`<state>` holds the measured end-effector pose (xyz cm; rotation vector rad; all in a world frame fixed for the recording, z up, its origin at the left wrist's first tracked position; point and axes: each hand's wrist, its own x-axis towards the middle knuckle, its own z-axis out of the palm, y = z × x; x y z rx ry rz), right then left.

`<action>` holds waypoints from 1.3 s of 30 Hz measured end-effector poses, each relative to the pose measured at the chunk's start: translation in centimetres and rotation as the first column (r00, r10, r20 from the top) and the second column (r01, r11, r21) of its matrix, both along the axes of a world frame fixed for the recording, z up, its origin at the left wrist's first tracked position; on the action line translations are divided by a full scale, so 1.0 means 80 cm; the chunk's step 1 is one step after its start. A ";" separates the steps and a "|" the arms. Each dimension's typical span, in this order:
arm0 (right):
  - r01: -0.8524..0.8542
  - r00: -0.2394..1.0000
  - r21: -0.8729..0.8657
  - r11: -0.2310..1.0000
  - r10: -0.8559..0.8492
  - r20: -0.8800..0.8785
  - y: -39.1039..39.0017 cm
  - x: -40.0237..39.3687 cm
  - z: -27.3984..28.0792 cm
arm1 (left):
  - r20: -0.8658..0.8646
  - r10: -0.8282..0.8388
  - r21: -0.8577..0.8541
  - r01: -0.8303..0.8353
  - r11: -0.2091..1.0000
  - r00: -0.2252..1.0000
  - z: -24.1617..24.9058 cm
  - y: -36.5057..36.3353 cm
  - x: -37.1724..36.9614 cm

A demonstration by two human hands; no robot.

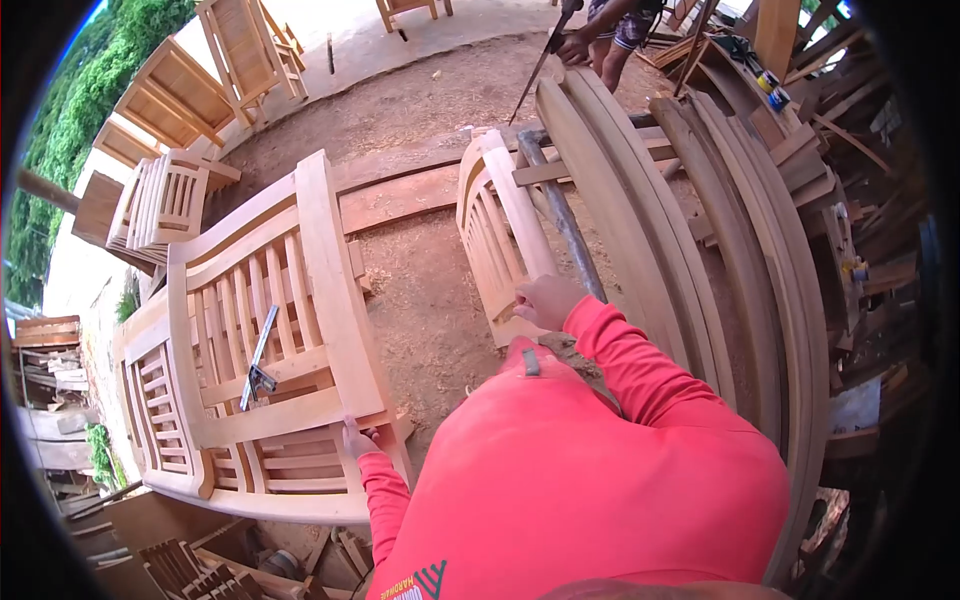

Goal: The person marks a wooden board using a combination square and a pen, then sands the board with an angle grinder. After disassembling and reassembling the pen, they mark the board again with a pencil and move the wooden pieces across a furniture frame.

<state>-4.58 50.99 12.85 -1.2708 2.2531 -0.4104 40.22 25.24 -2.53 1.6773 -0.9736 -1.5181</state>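
My left hand [358, 438] is closed round the near corner of a large slatted wooden bench frame [335, 290]. On that frame's slats lies a metal combination square [262, 358]. My right hand [548, 300], fingers curled, grips the near end of a narrower slatted wooden panel [512, 205] with a curved rail. This panel stands tilted on its edge, its far end by a plank. Part of each hand's grip is hidden behind the wood.
Long curved timbers [640, 210] lie at my right, beside a dark metal pipe [565, 205]. Another person [600, 40] stands at the far end, one hand on a long tool. Assembled wooden chairs [165, 205] stand at far left. Shavings cover the dirt floor [420, 290].
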 end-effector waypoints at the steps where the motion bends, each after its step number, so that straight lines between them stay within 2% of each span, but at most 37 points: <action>1: 0.043 0.999 -0.025 0.999 -0.043 -0.013 0.006 -0.008 -0.005 | 0.006 0.029 0.008 -0.029 1.000 1.000 0.003 0.001 -0.002; 3: 0.110 0.991 -0.067 0.992 -0.115 -0.068 0.018 -0.027 -0.016 | 0.003 0.054 0.023 -0.054 0.998 0.999 0.013 0.006 -0.003; 6: 0.172 0.980 0.015 0.985 -0.170 -0.108 0.033 -0.047 -0.011 | -0.027 0.002 0.068 0.000 0.998 1.000 0.031 0.011 -0.012; 7: 0.196 0.973 0.090 0.976 -0.182 -0.145 0.036 -0.047 -0.011 | -0.021 -0.039 0.065 0.040 0.997 0.999 0.032 0.005 -0.023; 10: 0.124 0.983 0.157 0.980 -0.100 -0.156 0.029 -0.026 0.001 | -0.010 -0.012 0.041 0.013 0.999 1.000 0.033 0.010 -0.010; 11: 0.174 0.979 0.096 0.980 -0.162 -0.122 0.028 -0.017 -0.039 | -0.018 -0.022 0.039 0.023 0.999 1.000 0.031 0.009 -0.008; 14: 0.083 0.994 0.180 0.980 -0.068 -0.091 0.018 0.035 -0.049 | -0.047 -0.023 0.063 0.026 0.998 0.999 0.020 0.003 -0.001; 18: -0.064 0.995 0.296 0.953 0.037 0.096 0.007 0.109 -0.016 | -0.113 -0.006 0.076 0.015 0.997 0.994 -0.002 -0.005 0.007; 23: -0.162 0.986 0.300 0.940 0.142 0.086 0.024 0.169 -0.060 | -0.160 -0.015 0.077 0.028 0.997 0.987 -0.003 -0.005 0.007; 27: -0.199 0.980 0.386 0.901 0.178 0.090 0.013 0.176 -0.022 | -0.170 -0.034 0.045 0.042 0.998 0.985 0.003 -0.002 0.006; 29: -0.173 0.985 0.384 0.907 0.149 0.092 0.006 0.168 -0.042 | -0.173 -0.035 0.045 0.044 0.998 0.984 0.007 -0.001 0.004; 33: -0.125 0.991 0.339 0.932 0.098 0.096 -0.004 0.159 -0.011 | -0.165 -0.065 0.009 0.067 0.998 0.984 0.007 0.000 0.005; 36: -0.155 0.988 0.220 0.963 0.149 0.046 -0.006 0.149 -0.033 | -0.140 -0.076 -0.024 0.073 0.997 0.987 0.010 0.007 0.001; 39: -0.265 0.964 0.258 0.929 0.261 0.050 -0.013 0.139 -0.024 | -0.088 -0.066 -0.066 0.061 0.996 0.994 0.006 0.010 -0.007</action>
